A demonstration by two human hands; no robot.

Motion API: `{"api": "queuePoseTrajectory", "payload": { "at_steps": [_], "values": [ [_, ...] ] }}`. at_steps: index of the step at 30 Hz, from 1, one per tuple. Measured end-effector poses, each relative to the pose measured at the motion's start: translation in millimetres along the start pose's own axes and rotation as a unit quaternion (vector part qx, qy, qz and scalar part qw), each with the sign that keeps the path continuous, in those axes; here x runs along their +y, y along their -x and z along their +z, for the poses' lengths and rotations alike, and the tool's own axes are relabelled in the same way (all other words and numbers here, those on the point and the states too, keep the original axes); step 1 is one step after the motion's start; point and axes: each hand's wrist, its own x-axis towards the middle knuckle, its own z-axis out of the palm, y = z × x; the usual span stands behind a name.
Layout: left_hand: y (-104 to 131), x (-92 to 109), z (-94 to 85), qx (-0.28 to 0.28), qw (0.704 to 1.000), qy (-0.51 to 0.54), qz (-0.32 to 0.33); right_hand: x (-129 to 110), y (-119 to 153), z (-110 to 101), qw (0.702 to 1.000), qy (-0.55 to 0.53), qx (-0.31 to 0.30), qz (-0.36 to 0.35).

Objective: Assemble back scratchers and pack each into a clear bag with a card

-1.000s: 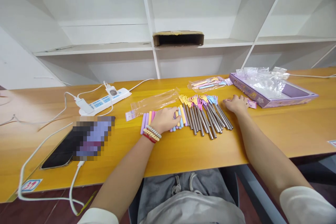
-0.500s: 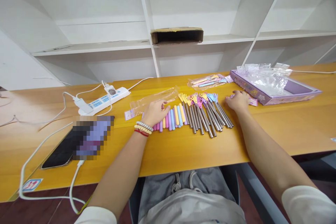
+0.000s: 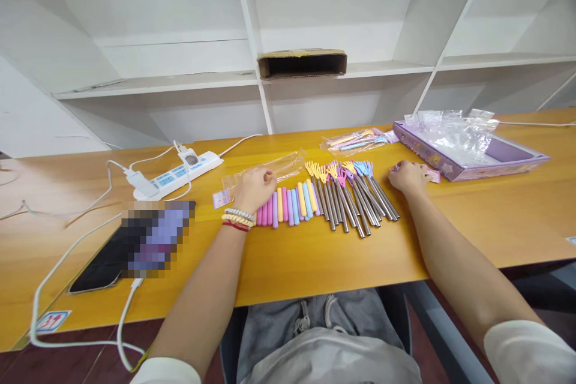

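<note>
My left hand [image 3: 255, 189] hovers over or rests at the left end of a row of coloured plastic handles [image 3: 290, 204], fingers loosely curled and apart, nothing visible in them. Just behind it lies a flat clear plastic bag [image 3: 283, 167] with a printed label. To the right of the handles is a pile of metal rods [image 3: 355, 201] topped with small yellow, pink, purple and blue hand-shaped scratcher heads. Beyond the pile my right hand [image 3: 406, 177] lies over a pink card [image 3: 432, 174], fingers bent and spread; its palm side is hidden.
A purple printed box [image 3: 499, 169] holding clear bags stands at the right. A filled clear packet [image 3: 357, 140] lies at the back. On the left are a white power strip [image 3: 180, 174], cables and a phone [image 3: 96, 261]. A cardboard box [image 3: 302, 64] sits on the shelf.
My left hand has shifted left along the row, uncovering more pink and purple handles. My right hand stays almost where it was, over the pink card.
</note>
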Motion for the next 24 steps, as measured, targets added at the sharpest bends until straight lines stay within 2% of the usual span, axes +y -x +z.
{"api": "queuePoseTrajectory", "payload": {
  "at_steps": [3, 7, 9, 11, 20, 24],
  "values": [
    [-5.8, -27.1, -3.2, 0.022, 0.994, -0.058, -0.092, -2.9, 2.0, -3.4, 1.0, -0.018, 0.011, -0.011],
    [-8.7, -61.0, -3.6, -0.077, 0.968, -0.099, -0.216, -5.8, 2.9, -5.0, 0.999, -0.038, 0.01, -0.028],
    [-9.0, -71.2, -1.3, -0.12, 0.957, -0.096, -0.245, -6.6, 3.0, -4.8, 0.998, -0.045, 0.009, -0.035],
    [-9.3, -76.7, 2.2, -0.128, 0.954, -0.093, -0.256, -7.3, 3.3, -4.7, 0.998, -0.049, 0.008, -0.04],
    [-6.6, -84.5, 11.1, 0.018, 0.964, -0.057, -0.259, -9.1, 5.3, -5.1, 0.996, -0.071, 0.011, -0.054],
    [-8.6, -83.7, 5.3, 0.138, 0.96, 0.004, -0.243, -10.0, 5.5, -5.5, 0.995, -0.08, 0.024, -0.062]
  ]
}}
